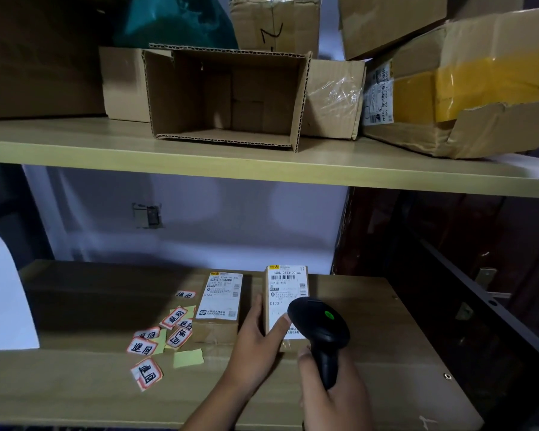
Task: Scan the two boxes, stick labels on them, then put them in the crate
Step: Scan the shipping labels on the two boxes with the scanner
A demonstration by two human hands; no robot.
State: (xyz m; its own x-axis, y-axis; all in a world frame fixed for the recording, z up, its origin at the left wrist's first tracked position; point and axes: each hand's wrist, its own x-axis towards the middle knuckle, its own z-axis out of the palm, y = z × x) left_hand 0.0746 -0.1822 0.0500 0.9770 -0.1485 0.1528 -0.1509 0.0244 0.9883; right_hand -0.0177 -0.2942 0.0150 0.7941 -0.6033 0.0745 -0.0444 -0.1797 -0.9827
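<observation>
A black scanner is clamped in the right hand — its head poised over the labelled box, which is gripped by the left hand. A second box and loose labels lie leftward on the surface; the open crate stands on the shelf beyond.

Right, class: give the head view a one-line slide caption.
Left hand steadies the right box while right hand aims a scanner at it.
</observation>
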